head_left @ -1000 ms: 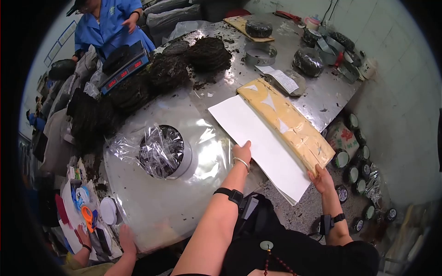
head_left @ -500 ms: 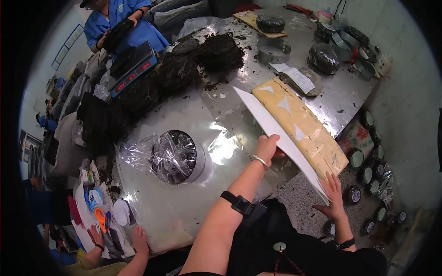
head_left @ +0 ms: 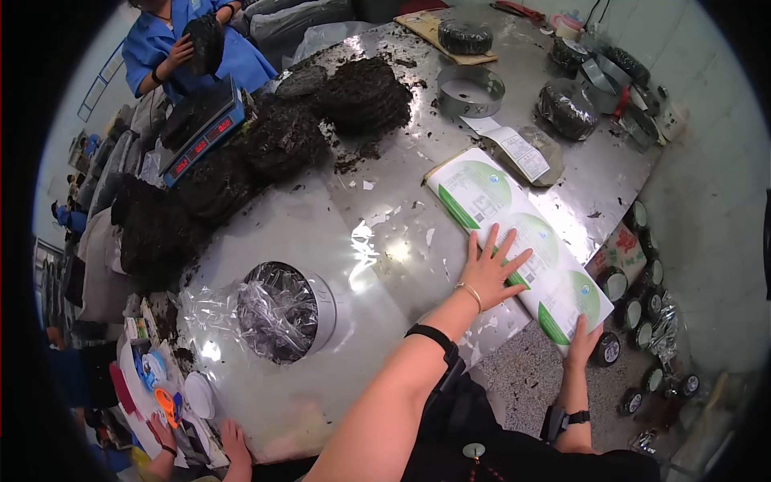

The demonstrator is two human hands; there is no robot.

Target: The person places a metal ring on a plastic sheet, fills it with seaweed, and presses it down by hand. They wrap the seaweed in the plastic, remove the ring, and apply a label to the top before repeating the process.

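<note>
Head cam: left hand (head_left: 491, 271), fingers spread flat, presses the printed wrapper stack (head_left: 518, 241) onto the steel bench (head_left: 401, 201), likely to keep it from sliding; right hand (head_left: 584, 344) pinches its near edge at bench's rim. Foil-lined tin (head_left: 281, 309) nearby; co-worker (head_left: 185, 40) w/ scale (head_left: 201, 120) beyond.

Single head-worn fisheye view, looking steeply down and forward, close over shiny steel worktable (head_left: 337, 233); dark vignette at corners.
</note>
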